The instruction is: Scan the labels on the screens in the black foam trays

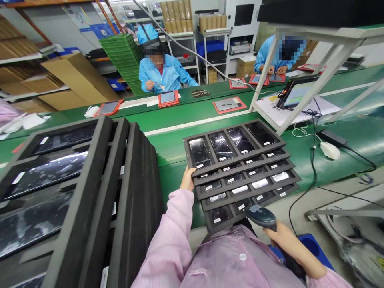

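In front of me is a fanned stack of black foam trays (237, 158), each tier set back so that a row of labelled dark phone screens (199, 153) shows. My left hand (188, 179) grips the left edge of an upper foam tray, its thumb near the corner. A barcode scanner (261, 217) is in my right hand (280, 236), fingers wrapped round its handle. The scanner's head is just beside the lowest tray's front edge, low and to the right.
A tall stack of similar foam trays (141, 180) stands at the left. Across the green bench (186, 114), two co-workers in blue handle parts. Red-framed panels (229, 105), a tablet (300, 94), a white mouse (330, 150) and loose cables lie along it. A white stand (330, 56) rises at right.
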A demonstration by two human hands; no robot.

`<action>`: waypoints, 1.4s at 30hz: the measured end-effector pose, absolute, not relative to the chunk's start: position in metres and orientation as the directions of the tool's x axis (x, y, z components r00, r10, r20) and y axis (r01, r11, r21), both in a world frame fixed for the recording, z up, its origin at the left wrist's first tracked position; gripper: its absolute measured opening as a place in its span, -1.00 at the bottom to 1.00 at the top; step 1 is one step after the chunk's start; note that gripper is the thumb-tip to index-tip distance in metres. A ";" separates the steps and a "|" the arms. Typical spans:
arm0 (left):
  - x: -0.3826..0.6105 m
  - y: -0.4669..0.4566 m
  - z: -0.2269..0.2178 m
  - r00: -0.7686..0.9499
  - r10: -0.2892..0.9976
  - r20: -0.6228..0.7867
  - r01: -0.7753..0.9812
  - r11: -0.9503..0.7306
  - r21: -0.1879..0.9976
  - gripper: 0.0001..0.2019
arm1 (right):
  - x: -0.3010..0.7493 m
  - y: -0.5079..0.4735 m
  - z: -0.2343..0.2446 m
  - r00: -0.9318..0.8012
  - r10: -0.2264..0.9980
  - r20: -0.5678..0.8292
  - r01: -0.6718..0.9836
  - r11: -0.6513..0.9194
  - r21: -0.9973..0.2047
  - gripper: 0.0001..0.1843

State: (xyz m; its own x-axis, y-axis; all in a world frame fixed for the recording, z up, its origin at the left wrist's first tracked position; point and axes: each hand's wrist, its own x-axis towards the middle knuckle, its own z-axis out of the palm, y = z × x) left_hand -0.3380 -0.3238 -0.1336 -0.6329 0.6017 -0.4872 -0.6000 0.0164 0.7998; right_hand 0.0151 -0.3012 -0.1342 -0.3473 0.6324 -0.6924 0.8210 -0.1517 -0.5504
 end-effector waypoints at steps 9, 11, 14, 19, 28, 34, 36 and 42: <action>-0.340 -0.324 -0.137 -0.614 0.648 -0.451 -0.596 -0.005 0.803 -0.51 | 0.006 -0.315 -0.133 -0.272 0.714 -0.646 0.850 -0.136 -0.508 -0.67; -0.340 -0.324 -0.136 -0.610 0.659 -0.440 -0.593 -0.011 0.805 -0.50 | 0.006 -0.316 -0.134 -0.212 0.724 -0.657 0.886 -0.142 -0.443 -0.67; -0.339 -0.325 -0.136 -0.607 0.671 -0.425 -0.587 -0.019 0.809 -0.49 | 0.001 -0.323 -0.127 -0.250 0.711 -0.658 0.849 -0.166 -0.502 -0.55; -0.340 -0.325 -0.140 -0.607 0.670 -0.428 -0.597 -0.029 0.802 -0.53 | -0.027 -0.346 -0.109 -0.563 0.545 -0.621 0.681 -0.120 -0.723 -0.29; -0.343 -0.329 -0.149 -0.582 0.702 -0.410 -0.577 -0.001 0.816 -0.55 | -0.044 -0.376 -0.154 -0.555 0.557 -0.618 0.698 -0.092 -0.710 -0.18; -0.343 -0.331 -0.149 -0.597 0.683 -0.422 -0.580 -0.003 0.815 -0.52 | -0.036 -0.383 -0.166 -0.545 0.591 -0.594 0.683 -0.097 -0.724 -0.24; -0.343 -0.331 -0.149 -0.599 0.678 -0.426 -0.577 0.003 0.817 -0.51 | -0.038 -0.382 -0.164 -0.545 0.581 -0.604 0.685 -0.108 -0.721 -0.25; -0.340 -0.331 -0.143 -0.612 0.636 -0.470 -0.588 0.032 0.808 -0.52 | -0.030 -0.367 -0.146 -0.550 0.571 -0.609 0.657 -0.154 -0.738 -0.23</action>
State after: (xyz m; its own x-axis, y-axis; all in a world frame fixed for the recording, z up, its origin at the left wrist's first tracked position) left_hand -0.3403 -0.3314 -0.1430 -0.6120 0.6362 -0.4697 -0.5877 0.0315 0.8085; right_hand -0.0296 -0.3673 -0.1461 -0.5503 0.5714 -0.6089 0.6568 -0.1541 -0.7382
